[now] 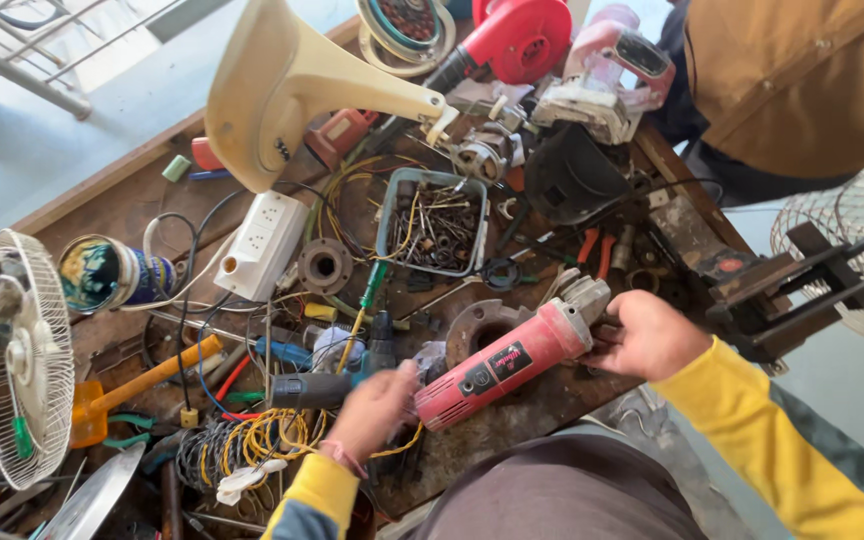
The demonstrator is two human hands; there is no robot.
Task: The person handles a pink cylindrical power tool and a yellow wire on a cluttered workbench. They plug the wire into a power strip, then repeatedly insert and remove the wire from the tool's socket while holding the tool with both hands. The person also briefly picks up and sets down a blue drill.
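Red angle grinder (507,365) lies braced across the bench: left hand (377,405) clamps its tail at 8 o'clock, right hand (647,335) closes around its head at 2 o'clock.

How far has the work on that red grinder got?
Done: nothing plainly; the red angle grinder looks whole, lying on the cluttered workbench. In hand: the left hand, blurred, is at its rear end, and the right hand is at its grey head. Left: no opened parts show.
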